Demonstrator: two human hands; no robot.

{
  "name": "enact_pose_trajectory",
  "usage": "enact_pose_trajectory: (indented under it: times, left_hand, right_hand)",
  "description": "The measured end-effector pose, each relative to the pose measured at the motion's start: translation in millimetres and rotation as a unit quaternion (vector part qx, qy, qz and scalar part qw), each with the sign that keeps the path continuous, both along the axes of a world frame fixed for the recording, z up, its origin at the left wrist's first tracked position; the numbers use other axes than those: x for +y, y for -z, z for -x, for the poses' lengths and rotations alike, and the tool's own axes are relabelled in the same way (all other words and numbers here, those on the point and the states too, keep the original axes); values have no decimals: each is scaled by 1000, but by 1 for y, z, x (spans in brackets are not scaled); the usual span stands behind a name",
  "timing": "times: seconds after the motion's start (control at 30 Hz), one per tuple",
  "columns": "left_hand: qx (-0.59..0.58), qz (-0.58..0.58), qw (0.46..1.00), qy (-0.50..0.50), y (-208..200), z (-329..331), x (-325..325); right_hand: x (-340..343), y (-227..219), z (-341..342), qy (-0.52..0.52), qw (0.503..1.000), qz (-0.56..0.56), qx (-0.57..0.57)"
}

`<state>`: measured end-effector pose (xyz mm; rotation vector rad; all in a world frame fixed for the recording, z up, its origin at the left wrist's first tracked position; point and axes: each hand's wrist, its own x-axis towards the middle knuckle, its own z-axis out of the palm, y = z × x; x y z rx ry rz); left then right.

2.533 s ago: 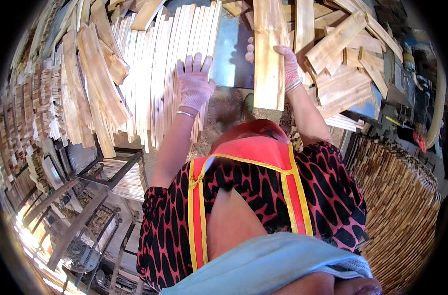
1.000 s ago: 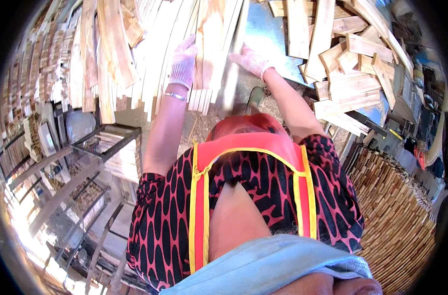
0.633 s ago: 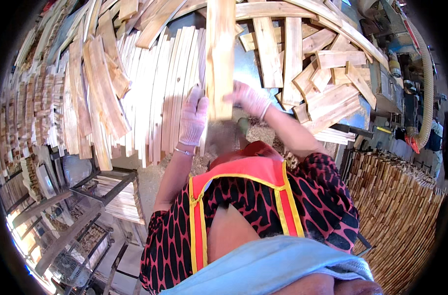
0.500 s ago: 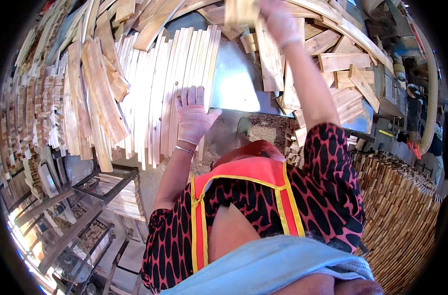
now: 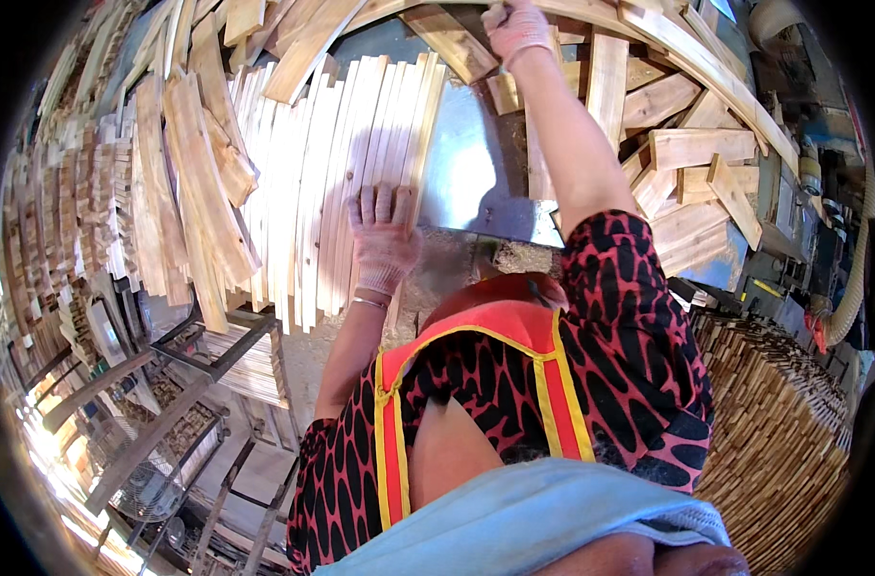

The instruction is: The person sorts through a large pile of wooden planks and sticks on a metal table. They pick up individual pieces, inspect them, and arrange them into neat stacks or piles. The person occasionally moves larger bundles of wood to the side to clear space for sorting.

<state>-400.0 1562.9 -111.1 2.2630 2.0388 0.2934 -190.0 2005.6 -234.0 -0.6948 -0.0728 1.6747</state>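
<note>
My left hand [image 5: 385, 238], in a pale knitted glove, lies with its fingers stretched out on the near right part of a row of wooden strips [image 5: 313, 182]. The strips are pale and narrow, set side by side. My right hand [image 5: 517, 34], gloved too, reaches to the far edge of the view. Its fingers are curled in beside a long wooden board [image 5: 687, 60] that bends across the top in this picture. What the fingers hold, if anything, is hidden. A shorter board [image 5: 450, 43] lies slanted just left of that hand.
A shiny metal tabletop [image 5: 471, 163] shows right of the strips. Loose boards [image 5: 702, 149] lie heaped at the right, and wider boards [image 5: 202, 173] rest over the strips' left side. Stacked wood [image 5: 783, 403] stands at lower right, a dark metal frame [image 5: 212, 360] at lower left.
My right hand has shifted left, and the blurred board by it is no longer there. The slanted board to its left shows more fully. My left hand stays on the strips.
</note>
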Motion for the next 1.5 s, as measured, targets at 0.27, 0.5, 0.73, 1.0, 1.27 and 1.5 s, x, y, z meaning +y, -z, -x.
enact_pose_trajectory:
  times: [0.27, 0.5, 0.73, 1.0, 1.27, 1.5]
  left_hand:
    - [63, 35, 997, -30, 6, 9, -27]
    - [-24, -77, 997, -4, 56, 22, -30]
    - [90, 58, 994, -2, 21, -6, -32]
    - [72, 53, 996, -3, 14, -4, -33]
    - [-21, -4, 999, 39, 33, 12, -32]
    - [8, 41, 999, 30, 1, -4, -21]
  right_hand:
    - [-361, -107, -35, -367, 698, -164, -593]
    - [-441, -63, 7, -491, 564, -194, -636]
    - [-274, -104, -19, -125, 323, -123, -930]
    - [-304, -105, -26, -260, 683, -62, -680]
    - [-400, -119, 17, -665, 501, -199, -517]
    - [-194, -117, 27, -228, 294, -365, -854]
